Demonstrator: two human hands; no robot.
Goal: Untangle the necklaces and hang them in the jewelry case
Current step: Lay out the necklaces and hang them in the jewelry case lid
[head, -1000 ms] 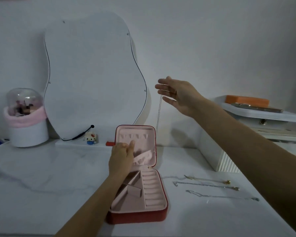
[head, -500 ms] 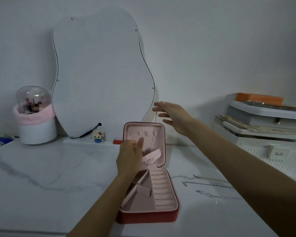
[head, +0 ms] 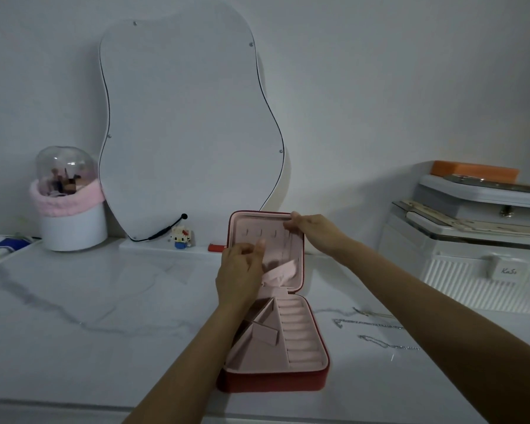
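A red jewelry case [head: 273,384] with pink lining stands open on the marble table, its lid [head: 248,223] upright. My left hand [head: 240,270] holds the pink pocket flap [head: 283,269] on the lid's inside. My right hand [head: 314,232] is at the lid's top right corner and pinches the top end of a thin necklace [head: 286,244], which hangs down inside the lid next to the small hooks. Three more necklaces [head: 367,324] lie on the table right of the case, partly hidden by my right forearm.
A wavy white mirror [head: 184,123] leans on the wall behind the case. At the left stands a white and pink container [head: 72,221] with a clear dome. A small toy figure [head: 181,237] sits by the mirror. White storage boxes [head: 478,240] fill the right side.
My right hand has come down from high above the case to the lid's top right corner, bringing the hanging necklace with it. My left hand has stayed at the lid's pocket.
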